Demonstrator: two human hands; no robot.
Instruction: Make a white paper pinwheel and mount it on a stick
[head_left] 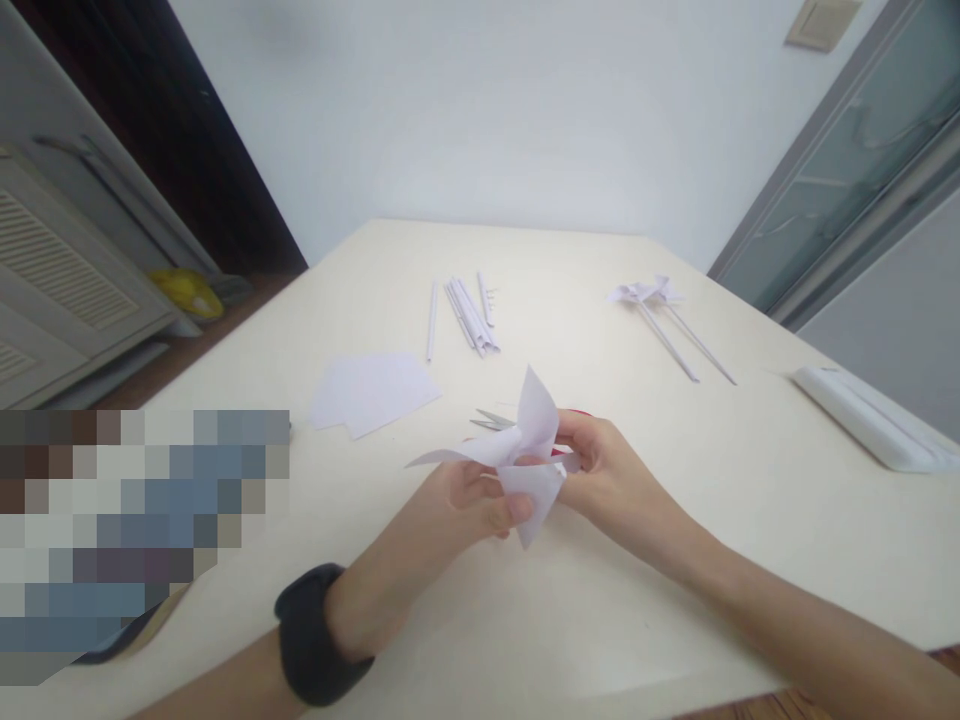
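Note:
A white paper pinwheel [536,420] with curled blades is held up over the near middle of the table. My left hand [469,500], with a black band on its wrist, pinches the lower blade between thumb and fingers. From the other side my right hand [600,455] grips the right blade near the centre, its fingertips partly hidden behind the paper. Scissors [491,420] lie on the table just behind the pinwheel; their blades point left, and bits of red handle show around my right hand.
White paper sheets [375,390] lie left of centre. Behind them are rolled paper sticks [469,315] and a single stick [432,322]. Two pinwheels on sticks [652,295] rest at the back right. A white case-like object [870,420] lies at the right edge. A pixelated area covers the left.

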